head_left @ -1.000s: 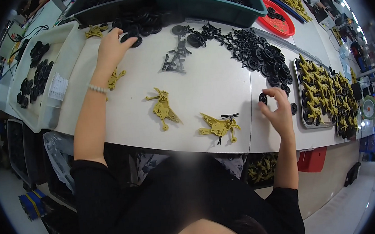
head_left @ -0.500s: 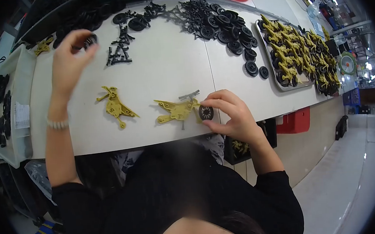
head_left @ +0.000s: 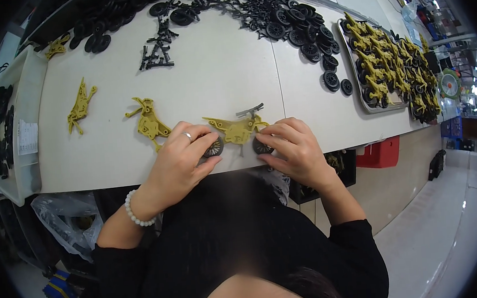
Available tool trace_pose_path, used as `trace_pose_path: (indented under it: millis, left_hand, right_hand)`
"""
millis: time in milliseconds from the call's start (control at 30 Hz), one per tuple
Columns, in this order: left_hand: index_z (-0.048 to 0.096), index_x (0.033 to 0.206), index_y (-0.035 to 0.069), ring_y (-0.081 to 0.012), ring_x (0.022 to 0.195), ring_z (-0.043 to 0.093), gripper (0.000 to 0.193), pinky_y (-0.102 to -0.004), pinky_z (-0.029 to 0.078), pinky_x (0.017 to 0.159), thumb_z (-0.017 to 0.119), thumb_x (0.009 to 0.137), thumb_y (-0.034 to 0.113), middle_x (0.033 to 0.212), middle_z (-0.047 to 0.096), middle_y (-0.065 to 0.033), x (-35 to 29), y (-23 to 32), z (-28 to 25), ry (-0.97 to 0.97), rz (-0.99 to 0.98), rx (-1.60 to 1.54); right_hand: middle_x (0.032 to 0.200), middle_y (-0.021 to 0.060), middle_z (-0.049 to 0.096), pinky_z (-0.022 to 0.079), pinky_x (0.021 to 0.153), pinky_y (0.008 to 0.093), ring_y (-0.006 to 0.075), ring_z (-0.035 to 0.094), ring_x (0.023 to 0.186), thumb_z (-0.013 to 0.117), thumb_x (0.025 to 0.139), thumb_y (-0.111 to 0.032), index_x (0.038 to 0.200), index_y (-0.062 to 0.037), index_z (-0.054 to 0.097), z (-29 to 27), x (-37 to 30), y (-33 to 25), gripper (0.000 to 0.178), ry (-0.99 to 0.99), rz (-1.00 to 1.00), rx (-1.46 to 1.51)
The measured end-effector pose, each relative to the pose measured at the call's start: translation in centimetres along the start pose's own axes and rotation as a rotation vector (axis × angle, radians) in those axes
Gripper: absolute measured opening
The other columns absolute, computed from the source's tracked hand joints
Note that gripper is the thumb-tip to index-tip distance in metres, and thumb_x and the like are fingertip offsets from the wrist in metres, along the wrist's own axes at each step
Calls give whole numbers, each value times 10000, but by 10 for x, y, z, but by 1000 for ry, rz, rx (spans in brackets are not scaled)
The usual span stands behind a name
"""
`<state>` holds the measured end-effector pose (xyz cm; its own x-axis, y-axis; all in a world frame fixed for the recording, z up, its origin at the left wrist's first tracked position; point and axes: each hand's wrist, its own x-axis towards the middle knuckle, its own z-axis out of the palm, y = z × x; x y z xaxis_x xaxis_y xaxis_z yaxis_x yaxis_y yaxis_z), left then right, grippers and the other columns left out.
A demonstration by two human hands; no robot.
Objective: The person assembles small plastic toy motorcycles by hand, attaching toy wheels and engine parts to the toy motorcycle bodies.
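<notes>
On the white table before me lies a yellow toy motorcycle body (head_left: pixel 236 131) with a dark grey handlebar piece (head_left: pixel 250 110) at its upper edge. My left hand (head_left: pixel 179 164) pinches a black spoked wheel (head_left: pixel 214 147) at the body's left end. My right hand (head_left: pixel 292 151) grips another black wheel (head_left: pixel 261 145) at the right end, by the fork. Fingers partly cover both wheels, so I cannot tell how far they are seated. Just beyond my left hand lies a yellow half-body (head_left: pixel 149 121), and a second yellow half-body (head_left: pixel 81 107) rests farther left.
Black wheels (head_left: pixel 302 29) and small black parts (head_left: pixel 161 43) lie along the far side. A metal tray (head_left: pixel 365 104) of yellow toy motorcycles stands at the right, a white bin (head_left: pixel 26 123) at the left. A red bin (head_left: pixel 379 152) hangs below the table's right edge.
My left hand came from the far left down to the toy body, bringing a wheel to its left end. My right hand stays at the right wheel. A yellow half-body now shows at left.
</notes>
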<state>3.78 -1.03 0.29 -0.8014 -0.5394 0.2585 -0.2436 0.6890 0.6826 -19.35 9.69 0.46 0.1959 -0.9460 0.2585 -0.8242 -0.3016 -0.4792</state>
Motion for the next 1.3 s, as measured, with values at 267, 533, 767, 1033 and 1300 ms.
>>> trace_pose_path:
  millis: [267,533,767,1033,1300]
  left_hand:
    - [621,1017,-44,-282,906,566,375,-344,485,754,768,690,68,1016,608,-126,-1,-7,9,65,-30,-18]
    - [627,1014,-42,-304,949,532,412,-361,476,795,791,663,100,1026,600,-121,-5,-3,18,135,-30,145]
    - [576,1136,-31,-326,994,490,620,-397,450,834,825,635,236,1115,529,-167,-15,-6,-11,274,-129,354]
    - [600,1092,-48,-363,1043,510,409,-406,475,864,591,685,-75,1191,535,-217,-33,-29,-29,210,-285,655]
    - [641,1061,-52,-232,895,625,313,-294,511,759,535,774,-118,1089,612,-176,-44,-51,-40,479,-412,57]
  right_hand:
    - [1022,36,647,454,839,366,238,570,940,797,602,-102,980,-58,693,3,-3,3,394,18,20,-47]
    - [1026,44,644,456,846,367,252,567,948,801,600,-99,990,-55,690,5,0,4,407,23,0,-26]
    - [1028,101,620,471,812,366,269,571,963,794,616,-59,1000,-47,678,-3,4,10,401,64,36,58]
    - [936,79,617,470,726,347,259,576,837,726,648,-12,959,-35,657,-4,16,14,320,184,1,76]
    - [991,107,627,485,766,345,255,592,876,749,666,1,1028,-29,672,-2,38,2,371,213,-65,132]
